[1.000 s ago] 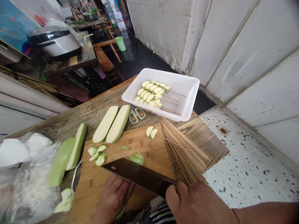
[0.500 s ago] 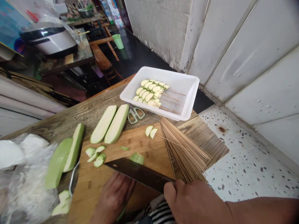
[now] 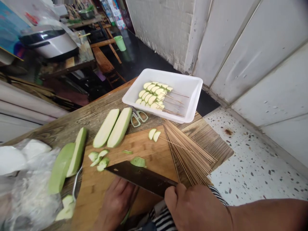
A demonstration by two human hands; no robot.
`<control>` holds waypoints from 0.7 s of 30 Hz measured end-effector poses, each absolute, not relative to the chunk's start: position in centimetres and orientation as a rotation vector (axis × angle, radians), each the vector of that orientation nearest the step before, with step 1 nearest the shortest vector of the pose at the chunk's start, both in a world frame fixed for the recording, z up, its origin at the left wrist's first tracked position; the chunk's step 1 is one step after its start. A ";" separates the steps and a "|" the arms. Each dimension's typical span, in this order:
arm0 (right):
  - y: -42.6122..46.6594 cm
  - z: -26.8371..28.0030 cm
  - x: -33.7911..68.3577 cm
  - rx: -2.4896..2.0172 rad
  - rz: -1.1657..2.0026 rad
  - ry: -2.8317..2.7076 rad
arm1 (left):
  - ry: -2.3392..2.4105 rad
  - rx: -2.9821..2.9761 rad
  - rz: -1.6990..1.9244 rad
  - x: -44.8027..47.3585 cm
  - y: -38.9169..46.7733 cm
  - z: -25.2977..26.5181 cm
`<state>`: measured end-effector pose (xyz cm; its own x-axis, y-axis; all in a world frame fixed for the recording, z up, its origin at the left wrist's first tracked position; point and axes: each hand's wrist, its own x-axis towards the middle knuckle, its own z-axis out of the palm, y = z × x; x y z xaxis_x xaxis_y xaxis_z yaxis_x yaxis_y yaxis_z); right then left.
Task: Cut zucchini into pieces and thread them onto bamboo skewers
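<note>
My right hand (image 3: 192,205) is closed around the handle of a dark kitchen knife (image 3: 141,176), its blade slanting across the wooden cutting board (image 3: 96,189). Close behind the blade, my left hand (image 3: 117,199) curls its fingers over a zucchini (image 3: 126,217), of which only a sliver of green shows; the rest is hidden by the hand. A cut zucchini slice (image 3: 138,161) lies against the blade's far side. Several zucchini end pieces (image 3: 98,157) rest at the board's left. Two half-moon slices (image 3: 154,134) sit on a skewer at the board's far edge.
Zucchini halves (image 3: 119,128) lie beyond the board, beside green-handled scissors (image 3: 139,118). A white tray (image 3: 192,106) holds skewered slices. Bamboo skewers (image 3: 187,154) fan out at the right. More zucchini halves (image 3: 62,166) and a plastic bag (image 3: 33,189) are at the left.
The slice beyond the blade has tipped over and now lies flatter, its green side showing. Both hands and the knife have shifted only slightly.
</note>
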<state>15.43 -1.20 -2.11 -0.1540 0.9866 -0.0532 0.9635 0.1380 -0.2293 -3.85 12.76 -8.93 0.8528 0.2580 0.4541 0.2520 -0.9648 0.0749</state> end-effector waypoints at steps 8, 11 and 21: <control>-2.0 -1.2 15.9 -1.989 0.185 -2.349 | 0.436 3.082 0.781 -3.4 12.4 -8.4; -2.0 -0.6 16.2 -1.975 0.192 -2.353 | 0.415 3.084 0.812 -3.4 12.4 -8.3; -1.7 -0.6 16.4 -1.970 0.324 -2.355 | 0.444 2.971 0.835 -3.6 12.3 -7.9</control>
<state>16.37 -1.71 -0.62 -0.1848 0.9785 -0.0920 0.9670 0.1643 -0.1947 -3.62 12.31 -7.91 0.8159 0.2778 0.5071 0.2653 -0.9591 0.0985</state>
